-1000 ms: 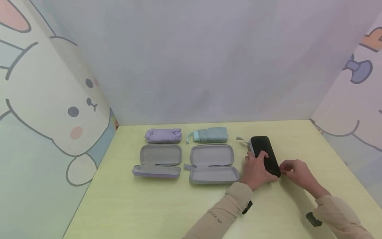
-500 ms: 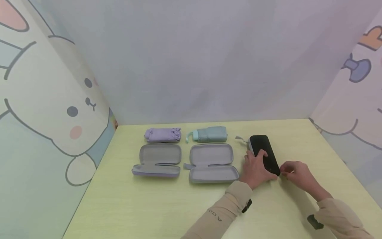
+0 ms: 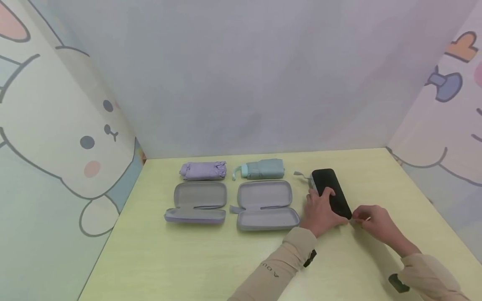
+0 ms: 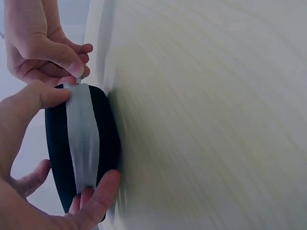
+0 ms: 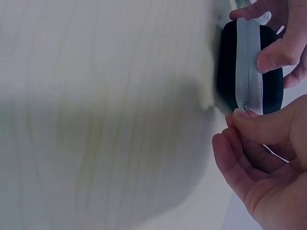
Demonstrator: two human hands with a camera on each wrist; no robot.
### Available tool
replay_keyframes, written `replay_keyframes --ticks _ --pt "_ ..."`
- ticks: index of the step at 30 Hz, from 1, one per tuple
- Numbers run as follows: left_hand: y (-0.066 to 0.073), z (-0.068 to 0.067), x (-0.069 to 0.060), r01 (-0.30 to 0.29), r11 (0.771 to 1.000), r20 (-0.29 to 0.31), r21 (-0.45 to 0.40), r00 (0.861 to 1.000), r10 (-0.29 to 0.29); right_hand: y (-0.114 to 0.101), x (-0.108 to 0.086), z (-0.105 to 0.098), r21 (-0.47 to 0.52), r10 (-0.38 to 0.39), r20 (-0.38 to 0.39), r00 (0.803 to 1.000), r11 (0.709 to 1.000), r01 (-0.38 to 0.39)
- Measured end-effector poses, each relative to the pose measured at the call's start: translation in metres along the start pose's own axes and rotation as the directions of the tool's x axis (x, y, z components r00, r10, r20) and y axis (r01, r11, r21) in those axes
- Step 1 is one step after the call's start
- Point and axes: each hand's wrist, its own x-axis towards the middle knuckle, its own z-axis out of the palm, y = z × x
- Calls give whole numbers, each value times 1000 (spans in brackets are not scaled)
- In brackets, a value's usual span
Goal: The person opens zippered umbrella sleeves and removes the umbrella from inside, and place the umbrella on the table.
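Observation:
A black zip case (image 3: 326, 180) with a grey zipper band (image 4: 84, 139) lies at the right of the table in the head view. My left hand (image 3: 321, 212) grips it around its sides, thumb at the near end. At that near right corner my right hand (image 3: 375, 221) pinches the zipper pull (image 5: 246, 107) between thumb and forefinger; the fingertips mostly cover the pull. Along the side seen in the right wrist view, the zipper teeth look closed. A grey strap (image 3: 300, 173) sticks out at the case's far left end.
Two grey-lined cases, one at the left (image 3: 200, 194) and one in the middle (image 3: 265, 194), lie opened out on the yellow table (image 3: 180, 263). Behind them are a folded purple umbrella (image 3: 203, 170) and a folded teal umbrella (image 3: 265, 169). Printed walls surround the table's back and sides.
The head view has shifted slightly. Both hands keep their places at the black zip case, the left gripping it and the right at the zipper pull, with hardly any visible movement.

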Motion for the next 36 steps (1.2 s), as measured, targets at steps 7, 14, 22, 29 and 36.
replay_keyframes --ticks 7,14,22,29,36 --pt "1 0 1 -3 1000 -8 7 1000 3 -1 -4 0 -1 2 -17 1000 1000 -2" --pt "2 0 1 -18 1000 -40 18 999 18 -5 -9 4 16 12 -48 999 1000 -12" --pt "0 1 1 -10 1000 -67 19 998 11 -12 -13 10 59 10 -87 996 998 -5" --pt "0 2 -2 -13 998 -53 62 998 17 -14 -17 15 61 29 -112 993 998 -22" --pt "4 3 -2 -7 989 -58 146 998 16 -15 -21 17 51 47 -113 992 998 -41"
